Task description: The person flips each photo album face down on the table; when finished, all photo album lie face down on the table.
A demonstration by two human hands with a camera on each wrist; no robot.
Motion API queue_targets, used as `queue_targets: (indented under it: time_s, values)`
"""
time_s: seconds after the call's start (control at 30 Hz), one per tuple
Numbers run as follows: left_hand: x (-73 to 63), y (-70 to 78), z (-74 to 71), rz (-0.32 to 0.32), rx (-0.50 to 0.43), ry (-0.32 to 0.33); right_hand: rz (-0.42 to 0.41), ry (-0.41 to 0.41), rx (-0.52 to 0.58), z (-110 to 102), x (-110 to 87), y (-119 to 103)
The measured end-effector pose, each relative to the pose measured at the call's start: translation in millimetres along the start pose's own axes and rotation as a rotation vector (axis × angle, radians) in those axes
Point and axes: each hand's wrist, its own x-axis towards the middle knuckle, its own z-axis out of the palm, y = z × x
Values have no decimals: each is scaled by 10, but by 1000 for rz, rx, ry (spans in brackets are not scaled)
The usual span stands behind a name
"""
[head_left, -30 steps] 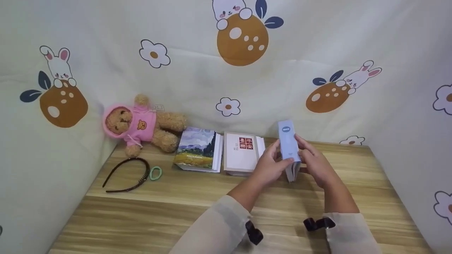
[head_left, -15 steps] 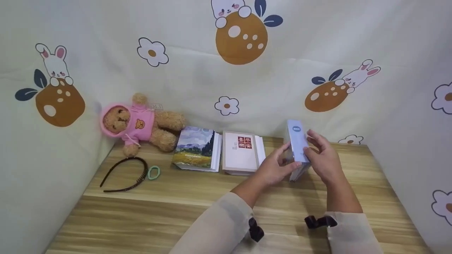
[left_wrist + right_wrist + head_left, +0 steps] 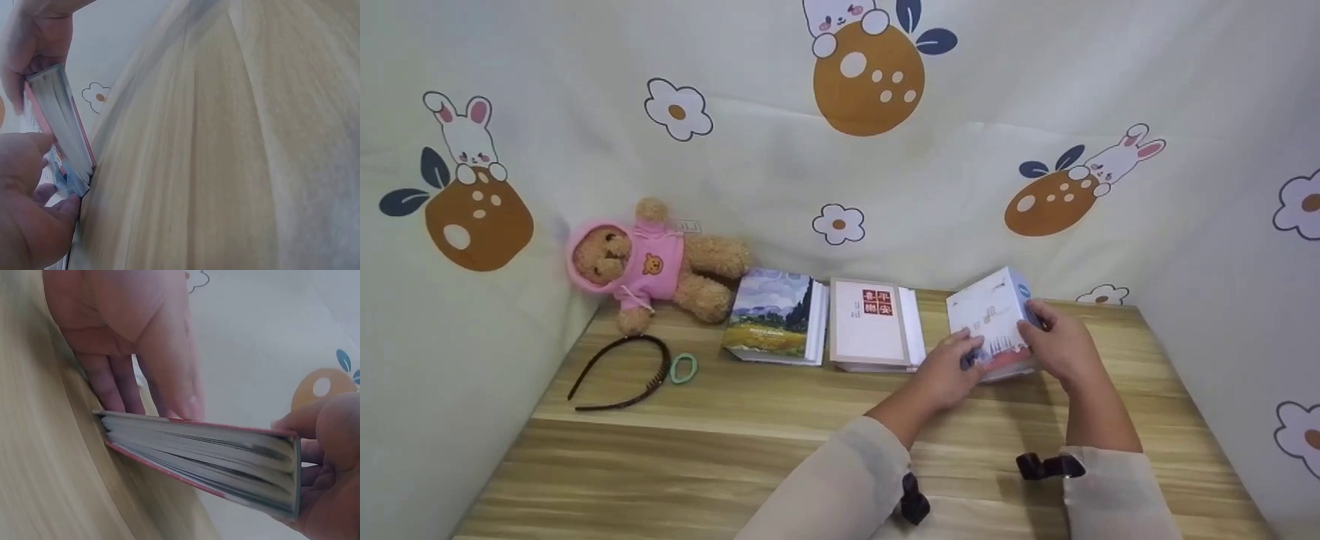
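Observation:
A white photo album (image 3: 986, 306) with a blue spine and a reddish lower border leans at the table's right side, its cover facing up and left. My right hand (image 3: 1063, 346) grips it at the spine. My left hand (image 3: 946, 379) holds the opposite, lower left edge by fingers and thumb. In the right wrist view, the album's page edges (image 3: 202, 453) fan slightly between the covers. From the left wrist view, the album's lower corner (image 3: 83, 183) meets the wooden table. Left of it lie a beige album (image 3: 851, 330) with red characters and a landscape-painting album (image 3: 769, 319).
A teddy bear (image 3: 656, 262) in a pink hoodie lies at the back left. In front of it are a dark headband (image 3: 611, 405) and a green hair tie (image 3: 684, 368). A printed curtain (image 3: 757, 172) rises behind the wooden table (image 3: 697, 465).
The held album has shifted right and turned from standing spine-forward to leaning over, with its white cover now showing and the spine on the right. Both hands have moved right with it.

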Motion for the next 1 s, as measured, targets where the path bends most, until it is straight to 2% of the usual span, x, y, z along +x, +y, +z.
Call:
queue_targets:
  time_s: [0.33,0.53,0.63,0.77,0.87,1.0]
  values:
    - [62,18,27,54,236,-21,72,17,65,78,201,318]
    - [79,46,34,45,275,-39,118,56,77,120,254,390]
    - [59,48,6,38,215,-27,145,76,89,128,245,348]
    - [12,10,-101,66,90,38,156,125,117,145,208,211]
    - [-48,-58,-246,95,27,88,92,169,116,183,151,67]
    - [-169,-193,-540,92,-96,160,-68,162,164,303,69,-139]
